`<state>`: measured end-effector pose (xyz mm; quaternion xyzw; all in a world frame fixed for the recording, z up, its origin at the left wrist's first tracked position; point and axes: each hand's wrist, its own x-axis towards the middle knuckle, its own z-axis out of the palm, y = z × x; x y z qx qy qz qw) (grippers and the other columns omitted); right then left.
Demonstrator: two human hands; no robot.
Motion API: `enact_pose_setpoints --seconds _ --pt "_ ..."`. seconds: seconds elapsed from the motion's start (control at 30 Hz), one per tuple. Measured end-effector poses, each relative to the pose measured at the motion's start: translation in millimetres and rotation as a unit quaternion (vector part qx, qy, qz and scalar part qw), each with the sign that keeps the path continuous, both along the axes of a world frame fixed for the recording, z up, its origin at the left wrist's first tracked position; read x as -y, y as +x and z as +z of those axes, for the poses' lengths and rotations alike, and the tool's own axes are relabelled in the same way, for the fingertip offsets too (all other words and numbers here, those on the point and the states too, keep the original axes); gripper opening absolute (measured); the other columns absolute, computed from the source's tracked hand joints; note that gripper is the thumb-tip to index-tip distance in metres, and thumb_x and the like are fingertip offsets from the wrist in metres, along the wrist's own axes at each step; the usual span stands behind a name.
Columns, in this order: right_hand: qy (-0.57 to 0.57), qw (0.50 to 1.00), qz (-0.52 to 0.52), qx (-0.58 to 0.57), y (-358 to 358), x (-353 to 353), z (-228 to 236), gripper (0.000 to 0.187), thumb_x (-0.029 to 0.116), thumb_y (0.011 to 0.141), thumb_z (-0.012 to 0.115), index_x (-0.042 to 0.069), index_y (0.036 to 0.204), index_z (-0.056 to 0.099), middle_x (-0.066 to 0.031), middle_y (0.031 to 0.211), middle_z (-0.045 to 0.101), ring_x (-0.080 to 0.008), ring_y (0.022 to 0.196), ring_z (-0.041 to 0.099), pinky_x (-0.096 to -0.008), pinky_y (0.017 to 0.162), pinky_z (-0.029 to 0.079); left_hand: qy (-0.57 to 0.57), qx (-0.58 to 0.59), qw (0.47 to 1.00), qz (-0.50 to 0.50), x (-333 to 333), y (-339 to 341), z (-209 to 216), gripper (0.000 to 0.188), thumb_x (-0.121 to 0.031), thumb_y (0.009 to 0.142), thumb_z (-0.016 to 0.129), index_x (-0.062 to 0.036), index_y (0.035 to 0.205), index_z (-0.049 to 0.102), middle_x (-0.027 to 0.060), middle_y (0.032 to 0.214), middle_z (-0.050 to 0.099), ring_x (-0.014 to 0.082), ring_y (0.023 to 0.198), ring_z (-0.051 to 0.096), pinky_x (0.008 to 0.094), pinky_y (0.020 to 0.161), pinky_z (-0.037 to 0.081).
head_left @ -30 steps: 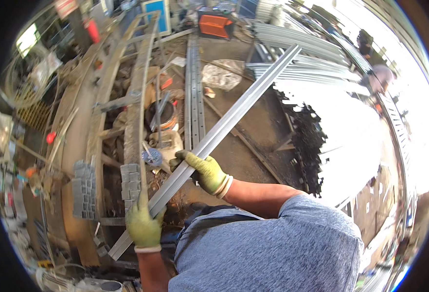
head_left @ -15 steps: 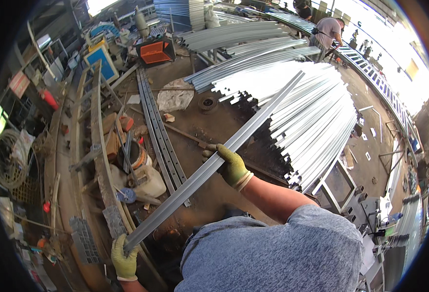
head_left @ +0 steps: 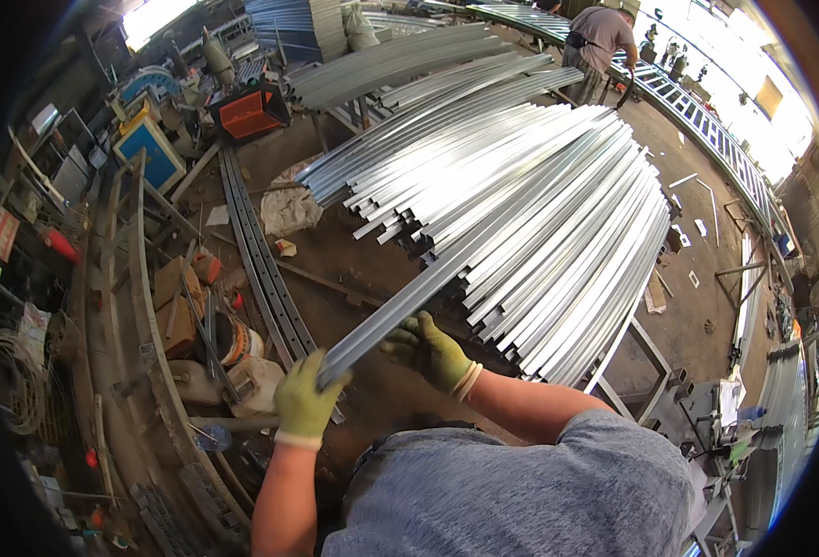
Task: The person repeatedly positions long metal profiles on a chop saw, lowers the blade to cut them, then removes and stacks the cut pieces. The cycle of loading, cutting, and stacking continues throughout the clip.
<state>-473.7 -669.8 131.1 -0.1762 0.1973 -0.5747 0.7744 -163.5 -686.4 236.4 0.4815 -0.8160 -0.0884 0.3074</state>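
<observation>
In a yellow-green work glove, my left hand (head_left: 307, 397) is closed around the near end of a long grey metal channel (head_left: 400, 304). The channel slants away to the right, and its far part lies over a wide stack of shiny metal profiles (head_left: 558, 251). Just below and right of the channel is my right hand (head_left: 435, 355), gloved alike. Its fingers are apart and I see nothing in them; a small gap seems to separate it from the channel.
Two dark perforated rails (head_left: 259, 246) lie on the floor at left, near a whitish jerrycan (head_left: 253, 384) and an orange-fronted box (head_left: 250, 113). More metal profiles (head_left: 400, 65) lie behind the stack. A co-worker (head_left: 597, 45) bends over a long ladder-like frame (head_left: 697, 111) at far right.
My left hand has moved forward and right, pushing the channel further over the stack. My right hand has let go of the channel and sits lower beside it.
</observation>
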Motion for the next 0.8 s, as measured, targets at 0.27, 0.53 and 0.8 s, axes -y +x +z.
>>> enact_pose_setpoints --seconds 0.27,0.53,0.8 --pt "0.131 0.986 0.003 -0.107 -38 -34 -21 0.071 0.051 0.131 0.063 0.003 0.183 0.055 -0.022 0.171 0.073 -0.0383 0.157 0.072 -0.0572 0.133 0.057 0.023 0.096 0.995 -0.033 146 -228 5 0.071 -0.063 0.106 0.089 -0.009 0.152 0.079 0.02 0.127 0.088 0.0441 0.11 0.086 0.0555 0.094 0.069" --pt "0.157 0.964 0.068 -0.203 -29 -38 -43 0.061 0.037 0.13 0.069 0.0 0.177 0.062 -0.0204 0.168 0.076 -0.0341 0.15 0.077 -0.0508 0.128 0.062 0.05 -0.109 0.993 0.007 39 -95 -91 0.057 -0.021 0.109 0.093 -0.0047 0.161 0.078 0.0181 0.147 0.087 0.0342 0.115 0.087 0.0477 0.104 0.071" --pt "-0.046 0.875 0.384 -0.29 65 -17 -107 0.051 0.035 0.129 0.069 0.005 0.171 0.068 -0.0153 0.153 0.083 -0.0315 0.131 0.083 -0.0456 0.108 0.066 0.282 -0.086 0.838 0.46 -363 63 -164 0.053 -0.042 0.121 0.075 -0.011 0.164 0.079 0.0209 0.155 0.084 0.0425 0.139 0.082 0.052 0.118 0.066"
